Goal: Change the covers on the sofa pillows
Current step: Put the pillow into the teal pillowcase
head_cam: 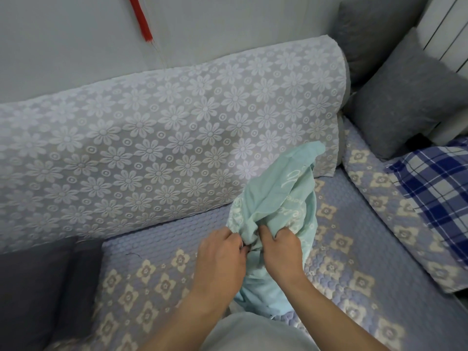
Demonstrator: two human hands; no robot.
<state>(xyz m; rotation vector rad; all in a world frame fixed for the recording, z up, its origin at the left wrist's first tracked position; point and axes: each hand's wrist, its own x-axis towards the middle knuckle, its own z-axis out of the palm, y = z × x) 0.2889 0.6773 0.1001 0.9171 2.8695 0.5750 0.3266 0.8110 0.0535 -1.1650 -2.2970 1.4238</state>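
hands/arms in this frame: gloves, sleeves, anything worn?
Both arms are bare from the wrist back to the frame's lower edge: no sleeves show. The left hand and right hand wear no gloves. No watch, bracelet or markings are visible; rings cannot be ruled out, since the fingers are partly hidden. A pale grey garment shows between the arms at the bottom edge.

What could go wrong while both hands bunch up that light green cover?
Both hands, left hand and right hand, grip the mint green pillow cover in one crumpled wad, so finding its opening may be slow. Its loose lower end hangs toward the person's lap and could snag or get pulled inside out.
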